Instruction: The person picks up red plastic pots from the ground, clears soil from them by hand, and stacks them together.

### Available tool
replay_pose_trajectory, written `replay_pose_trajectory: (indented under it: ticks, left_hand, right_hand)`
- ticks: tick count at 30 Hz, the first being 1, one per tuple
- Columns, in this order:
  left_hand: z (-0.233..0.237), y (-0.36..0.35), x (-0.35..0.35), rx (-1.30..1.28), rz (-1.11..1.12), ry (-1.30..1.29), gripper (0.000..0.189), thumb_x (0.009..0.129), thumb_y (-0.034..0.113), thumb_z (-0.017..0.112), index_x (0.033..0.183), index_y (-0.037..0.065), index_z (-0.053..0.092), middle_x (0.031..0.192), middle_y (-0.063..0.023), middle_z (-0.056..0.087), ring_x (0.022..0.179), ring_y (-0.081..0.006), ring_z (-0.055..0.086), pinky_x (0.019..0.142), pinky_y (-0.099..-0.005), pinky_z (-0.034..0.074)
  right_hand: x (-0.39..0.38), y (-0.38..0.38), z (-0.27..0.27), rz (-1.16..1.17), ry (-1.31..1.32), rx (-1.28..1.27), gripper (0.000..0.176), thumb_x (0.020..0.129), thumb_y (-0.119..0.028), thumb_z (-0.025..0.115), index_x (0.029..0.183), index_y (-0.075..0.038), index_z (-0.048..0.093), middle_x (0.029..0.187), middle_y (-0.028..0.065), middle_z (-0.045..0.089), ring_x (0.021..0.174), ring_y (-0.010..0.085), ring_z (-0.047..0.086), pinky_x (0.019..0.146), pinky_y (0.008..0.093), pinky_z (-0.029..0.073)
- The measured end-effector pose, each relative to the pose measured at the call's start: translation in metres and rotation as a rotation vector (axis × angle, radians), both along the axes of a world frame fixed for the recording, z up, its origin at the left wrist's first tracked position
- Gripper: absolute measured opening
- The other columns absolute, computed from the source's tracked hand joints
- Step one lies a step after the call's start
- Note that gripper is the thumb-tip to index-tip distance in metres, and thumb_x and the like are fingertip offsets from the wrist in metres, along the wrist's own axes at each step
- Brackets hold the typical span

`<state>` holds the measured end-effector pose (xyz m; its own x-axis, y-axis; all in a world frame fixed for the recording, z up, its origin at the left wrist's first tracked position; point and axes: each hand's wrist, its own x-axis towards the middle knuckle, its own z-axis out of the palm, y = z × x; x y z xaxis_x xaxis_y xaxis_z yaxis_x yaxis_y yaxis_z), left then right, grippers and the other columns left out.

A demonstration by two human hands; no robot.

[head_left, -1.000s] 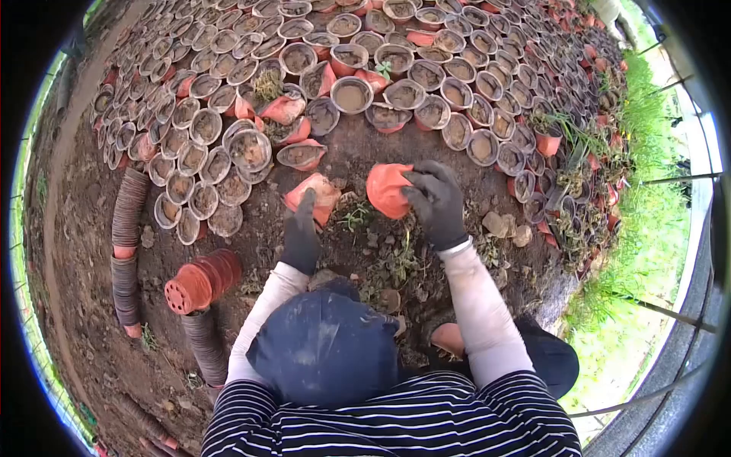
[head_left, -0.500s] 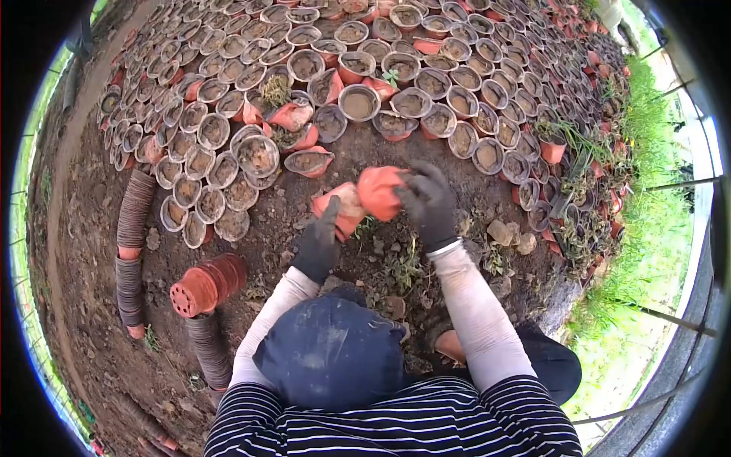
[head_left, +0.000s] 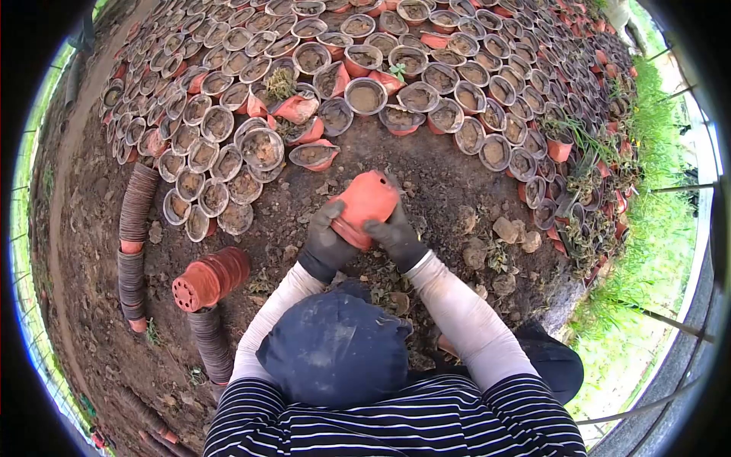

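Note:
Between both hands is a soft red plastic nursery pot (head_left: 368, 199), its base tilted up and away from me, small holes near its base edge. Layered rims show at its lower end, like one pot fitted over another. My left hand (head_left: 329, 234), in a dark glove, is closed round the lower left side. On the right side my right hand (head_left: 396, 234), also gloved, grips with its thumb across the front. Bare brown soil lies beneath them. Just beyond the hands a squashed red pot (head_left: 314, 155) lies on the ground.
Rows of soil-filled pots (head_left: 365, 97) cover the ground ahead. To the left lie a stack of red pots (head_left: 212, 279) and long columns of nested dark pots (head_left: 137, 206). Stones and clods (head_left: 505, 229) are at right, with grass (head_left: 647, 206) beyond.
Two red pots, held one in each hand before, are now brought together as one piece. My right hand has moved down and left; the left hand has shifted slightly right.

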<state>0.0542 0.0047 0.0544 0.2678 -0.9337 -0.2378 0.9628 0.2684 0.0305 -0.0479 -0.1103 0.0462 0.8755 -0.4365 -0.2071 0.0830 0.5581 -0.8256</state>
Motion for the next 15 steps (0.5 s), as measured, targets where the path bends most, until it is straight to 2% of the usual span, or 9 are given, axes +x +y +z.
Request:
replay_pose_trajectory:
  ticks: [3, 5, 7, 8, 9, 11, 12, 13, 15]
  left_hand:
    - [0.009, -0.002, -0.003, -0.007, 0.030, 0.079, 0.056, 0.097, 0.034, 0.048, 0.137, -0.002, 0.036, 0.136, -0.0154, 0.048, 0.122, -0.0272, 0.050, 0.108, -0.0405, 0.037]
    - [0.023, 0.002, -0.001, 0.193, -0.068, -0.578, 0.053, 0.097, 0.036, 0.047, 0.135, -0.002, 0.040, 0.132, -0.0132, 0.051, 0.120, -0.0240, 0.052, 0.106, -0.0378, 0.038]
    - [0.018, 0.007, -0.002, 0.352, -0.088, -0.924, 0.050, 0.098, 0.037, 0.046, 0.130, -0.002, 0.045, 0.126, -0.0110, 0.055, 0.117, -0.0209, 0.054, 0.102, -0.0365, 0.041]
    - [0.004, 0.007, 0.000, 0.405, -0.054, -0.949, 0.048, 0.098, 0.037, 0.047, 0.127, -0.002, 0.048, 0.123, -0.0098, 0.057, 0.114, -0.0195, 0.055, 0.099, -0.0364, 0.043]
    - [-0.007, 0.006, 0.003, 0.455, -0.020, -0.974, 0.046, 0.098, 0.037, 0.047, 0.124, -0.002, 0.050, 0.119, -0.0087, 0.059, 0.111, -0.0181, 0.056, 0.096, -0.0363, 0.045]
    - [-0.004, 0.005, 0.027, 0.817, 0.096, -1.234, 0.041, 0.098, 0.028, 0.048, 0.125, -0.003, 0.051, 0.120, -0.0153, 0.058, 0.112, -0.0240, 0.056, 0.097, -0.0359, 0.043]
    - [-0.009, 0.002, 0.045, 0.994, 0.197, -1.463, 0.040, 0.096, 0.026, 0.050, 0.123, -0.003, 0.052, 0.119, -0.0173, 0.059, 0.112, -0.0269, 0.055, 0.099, -0.0370, 0.041]
    - [-0.014, -0.001, 0.062, 1.225, 0.292, -1.665, 0.039, 0.095, 0.024, 0.051, 0.122, -0.003, 0.054, 0.119, -0.0194, 0.059, 0.112, -0.0298, 0.055, 0.100, -0.0381, 0.039]
    - [-0.040, 0.003, 0.096, 1.384, 0.316, -2.229, 0.037, 0.090, 0.023, 0.054, 0.116, -0.002, 0.057, 0.114, -0.0206, 0.059, 0.109, -0.0348, 0.054, 0.097, -0.0425, 0.038]
  right_hand:
    - [-0.001, 0.009, -0.006, 0.135, 0.095, -0.052, 0.102, 0.072, -0.022, 0.082, 0.147, -0.005, 0.016, 0.143, 0.0138, 0.036, 0.129, 0.0243, 0.040, 0.106, 0.0374, 0.037]
    - [-0.006, 0.009, -0.009, 0.207, 0.120, -0.037, 0.100, 0.071, -0.023, 0.083, 0.146, -0.005, 0.019, 0.143, 0.0141, 0.037, 0.129, 0.0248, 0.041, 0.106, 0.0376, 0.037]
    - [-0.013, 0.012, -0.024, 0.196, 0.084, -0.142, 0.097, 0.074, -0.022, 0.080, 0.146, -0.005, 0.019, 0.143, 0.0143, 0.037, 0.129, 0.0242, 0.041, 0.106, 0.0373, 0.037]
    - [-0.013, 0.012, -0.026, 0.189, 0.060, -0.200, 0.095, 0.076, -0.022, 0.079, 0.147, -0.005, 0.018, 0.143, 0.0144, 0.038, 0.129, 0.0239, 0.041, 0.106, 0.0372, 0.037]
    - [-0.016, 0.011, -0.026, 0.245, 0.128, -0.144, 0.092, 0.077, -0.021, 0.077, 0.147, -0.005, 0.019, 0.142, 0.0146, 0.038, 0.129, 0.0234, 0.041, 0.106, 0.0370, 0.037]
    - [-0.029, 0.016, -0.017, 0.348, 0.281, -0.023, 0.086, 0.081, -0.020, 0.074, 0.147, -0.005, 0.021, 0.142, 0.0148, 0.039, 0.129, 0.0223, 0.042, 0.105, 0.0367, 0.038]
    - [-0.033, 0.020, -0.015, 0.317, 0.355, -0.031, 0.065, 0.088, -0.013, 0.064, 0.144, -0.003, 0.031, 0.131, 0.0098, 0.050, 0.118, 0.0178, 0.049, 0.102, 0.0334, 0.040]
    - [-0.037, 0.019, -0.017, 0.311, 0.406, -0.065, 0.060, 0.089, -0.014, 0.064, 0.140, -0.002, 0.037, 0.128, 0.0106, 0.053, 0.117, 0.0180, 0.051, 0.101, 0.0330, 0.041]
    - [-0.045, 0.018, -0.026, 0.292, 0.501, -0.125, 0.050, 0.089, -0.018, 0.065, 0.133, -0.002, 0.047, 0.124, 0.0121, 0.058, 0.114, 0.0183, 0.054, 0.097, 0.0323, 0.043]
